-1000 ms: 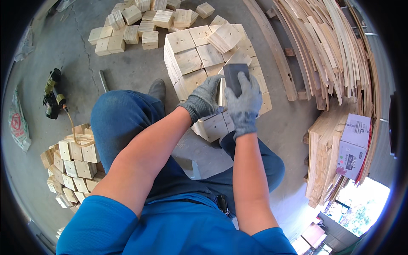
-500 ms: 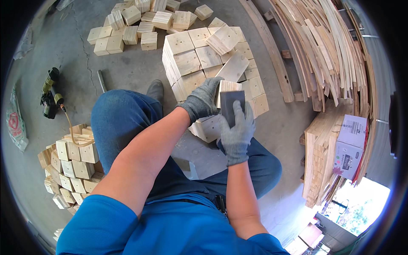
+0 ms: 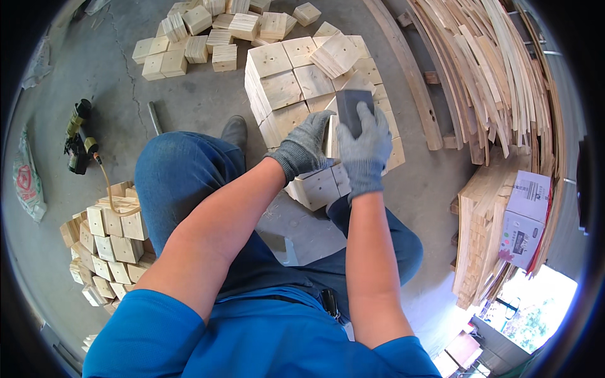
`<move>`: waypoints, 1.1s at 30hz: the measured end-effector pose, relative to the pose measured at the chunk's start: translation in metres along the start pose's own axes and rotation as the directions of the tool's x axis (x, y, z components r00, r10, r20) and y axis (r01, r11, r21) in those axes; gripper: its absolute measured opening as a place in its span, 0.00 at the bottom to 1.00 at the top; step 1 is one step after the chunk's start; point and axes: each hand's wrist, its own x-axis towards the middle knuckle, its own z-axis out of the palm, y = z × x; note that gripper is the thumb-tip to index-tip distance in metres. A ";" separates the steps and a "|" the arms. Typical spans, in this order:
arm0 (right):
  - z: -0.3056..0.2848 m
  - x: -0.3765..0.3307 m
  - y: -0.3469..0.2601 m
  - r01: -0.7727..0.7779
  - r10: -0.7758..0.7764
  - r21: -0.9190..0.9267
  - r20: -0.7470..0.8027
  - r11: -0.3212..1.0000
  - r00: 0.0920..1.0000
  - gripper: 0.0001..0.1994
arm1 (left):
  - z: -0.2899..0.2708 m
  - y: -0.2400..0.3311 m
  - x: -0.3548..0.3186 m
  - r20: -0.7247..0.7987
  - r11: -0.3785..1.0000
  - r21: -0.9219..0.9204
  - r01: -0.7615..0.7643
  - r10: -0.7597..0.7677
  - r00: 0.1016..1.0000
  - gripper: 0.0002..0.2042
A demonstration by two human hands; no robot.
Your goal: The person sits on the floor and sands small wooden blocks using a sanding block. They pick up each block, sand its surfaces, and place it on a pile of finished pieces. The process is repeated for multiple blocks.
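Note:
My left hand (image 3: pixel 304 148) in a grey knit glove grips the edge of a pale square wooden block (image 3: pixel 318 184) held over my lap. My right hand (image 3: pixel 364 148), gloved the same way, presses a dark grey sanding block (image 3: pixel 350 106) against the top of that wooden block. Just beyond both hands stands a stack of square wooden blocks (image 3: pixel 283 82) on the concrete floor.
A heap of loose blocks (image 3: pixel 208 31) lies at the back. Another pile of blocks (image 3: pixel 107 233) sits at my left, with a green power tool (image 3: pixel 79 135) and hose beyond it. Long wooden slats (image 3: pixel 498 69) and a cardboard box (image 3: pixel 526 217) fill the right side.
My right hand with the sanding block slid down toward me along the wooden block, then back up away from me. My left hand has kept its grip.

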 end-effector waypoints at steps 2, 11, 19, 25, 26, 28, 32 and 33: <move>0.000 0.022 -0.004 -0.052 0.053 -0.037 0.036 0.998 0.998 0.33 | 0.002 -0.001 0.002 0.003 0.998 -0.063 0.005 -0.005 1.000 0.48; 0.002 -0.035 0.013 0.068 -0.069 -0.012 -0.061 0.998 0.996 0.34 | 0.000 -0.004 0.002 0.008 0.998 0.049 -0.039 0.039 0.999 0.47; -0.021 -0.128 0.019 0.074 -0.073 0.036 -0.018 0.997 0.997 0.35 | 0.000 -0.003 0.004 0.037 0.998 0.057 -0.024 0.022 0.999 0.49; -0.018 -0.109 0.014 0.036 -0.036 0.015 -0.027 0.999 0.999 0.35 | -0.003 0.004 0.001 0.034 0.999 0.051 -0.002 0.000 0.999 0.48; -0.015 -0.094 0.014 0.036 -0.035 0.006 -0.032 0.999 0.999 0.35 | -0.004 0.006 0.001 0.028 0.998 0.060 -0.007 0.005 1.000 0.48; -0.004 -0.061 0.015 0.049 -0.050 -0.020 -0.056 0.999 0.997 0.34 | -0.001 0.000 0.001 -0.005 0.997 0.079 -0.013 0.013 1.000 0.49; 0.002 0.001 0.011 -0.028 0.028 -0.008 -0.010 1.000 1.000 0.33 | 0.004 -0.005 0.002 0.002 0.999 0.036 -0.010 0.010 1.000 0.52; -0.001 0.015 0.005 -0.066 0.067 -0.021 0.032 0.998 0.997 0.33 | 0.004 -0.005 0.003 0.002 1.000 0.019 0.002 -0.002 1.000 0.52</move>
